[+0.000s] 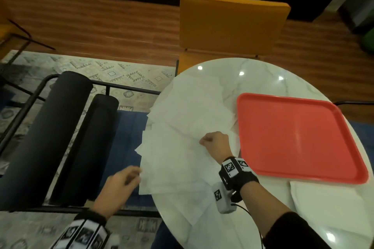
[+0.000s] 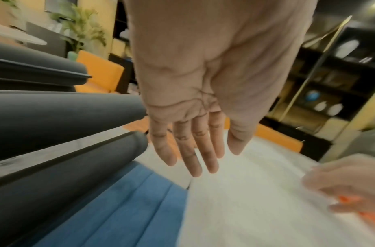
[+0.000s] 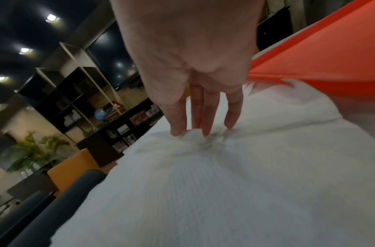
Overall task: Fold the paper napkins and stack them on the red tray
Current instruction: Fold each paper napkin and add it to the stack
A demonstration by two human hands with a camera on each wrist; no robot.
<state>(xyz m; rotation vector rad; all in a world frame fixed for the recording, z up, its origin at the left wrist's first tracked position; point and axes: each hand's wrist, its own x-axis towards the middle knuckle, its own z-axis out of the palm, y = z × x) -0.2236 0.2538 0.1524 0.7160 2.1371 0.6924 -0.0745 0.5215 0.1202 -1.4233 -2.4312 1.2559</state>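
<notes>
Several unfolded white paper napkins (image 1: 182,127) lie overlapping on the left half of the round table, some hanging over its edge. The red tray (image 1: 293,133) sits bare on the right half. My right hand (image 1: 214,141) is on the pile next to the tray's left rim. In the right wrist view its fingertips (image 3: 182,130) pinch up a bunched ridge of the top napkin (image 3: 224,183), with the tray (image 3: 319,58) just to the right. My left hand (image 1: 123,184) hovers at the pile's left edge, blurred. Its fingers (image 2: 193,150) are straight and hold nothing.
The white marble table (image 1: 253,75) has a yellow chair (image 1: 232,26) behind it. At the left stand black bolster cushions (image 1: 60,127) over a blue seat (image 1: 125,143), close to the table edge. Another white sheet (image 1: 327,208) lies in front of the tray.
</notes>
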